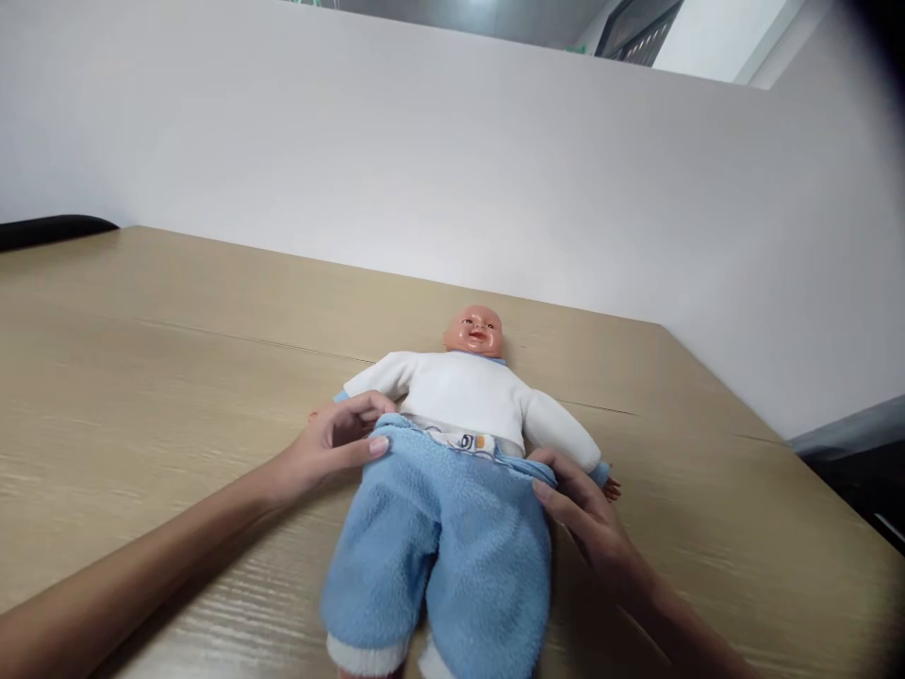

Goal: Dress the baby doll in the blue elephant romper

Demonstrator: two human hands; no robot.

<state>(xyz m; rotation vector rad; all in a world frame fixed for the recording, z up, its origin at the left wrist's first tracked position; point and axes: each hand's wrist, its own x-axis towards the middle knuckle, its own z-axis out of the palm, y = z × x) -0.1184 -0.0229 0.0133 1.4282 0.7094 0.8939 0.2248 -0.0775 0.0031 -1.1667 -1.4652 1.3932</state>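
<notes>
A baby doll [475, 332] lies on its back, head away from me, in a white long-sleeved top [463, 391] with blue cuffs. Fuzzy blue pants [452, 509] with white hems cover its legs and hips. My left hand [339, 438] pinches the waistband at the doll's hip on the left, thumb on the outside. At the opposite hip, my right hand [584, 500] grips the other end of the waistband between thumb and fingers. Between the hands, a strip of printed white cloth [470, 441] shows above the waistband.
The doll rests on a light wooden table [176, 377] with seams across it. Behind the table stands a white wall [353, 160]. A black curved object [60, 226] is at the far left edge, and dark objects [855, 471] lie beyond the right edge.
</notes>
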